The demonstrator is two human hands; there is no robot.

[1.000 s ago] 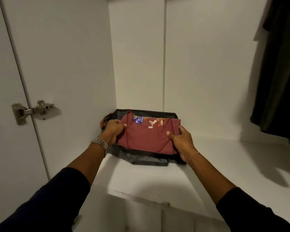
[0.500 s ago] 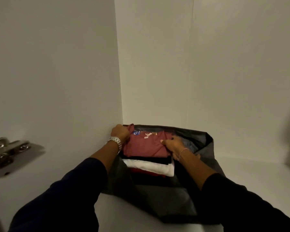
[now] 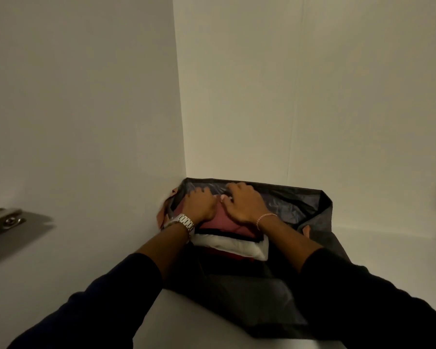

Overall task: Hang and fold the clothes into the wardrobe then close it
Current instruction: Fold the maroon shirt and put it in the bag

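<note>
A folded maroon shirt (image 3: 219, 220) lies on top of a stack in the back left corner of the wardrobe. Under it are a thin black layer (image 3: 227, 235), a folded white garment (image 3: 233, 248) and a red one (image 3: 222, 255). The stack sits inside an open dark fabric bag (image 3: 302, 205) on the white shelf (image 3: 388, 255). My left hand (image 3: 202, 204), with a metal watch, lies over the shirt's far left part, fingers curled over its edge. My right hand (image 3: 243, 202), with a thin bracelet, holds the shirt's far edge, fingers bent. The shirt's far half is hidden by my hands.
The wardrobe's white side panel (image 3: 86, 122) stands close on the left, and the back wall (image 3: 312, 96) is right behind the bag. A metal door hinge (image 3: 3, 222) sticks out at the left edge. Bare shelf extends to the right of the bag.
The maroon shirt came down onto the stack in the bag. Both hands slid from its sides to its far edge, and my view moved closer into the corner.
</note>
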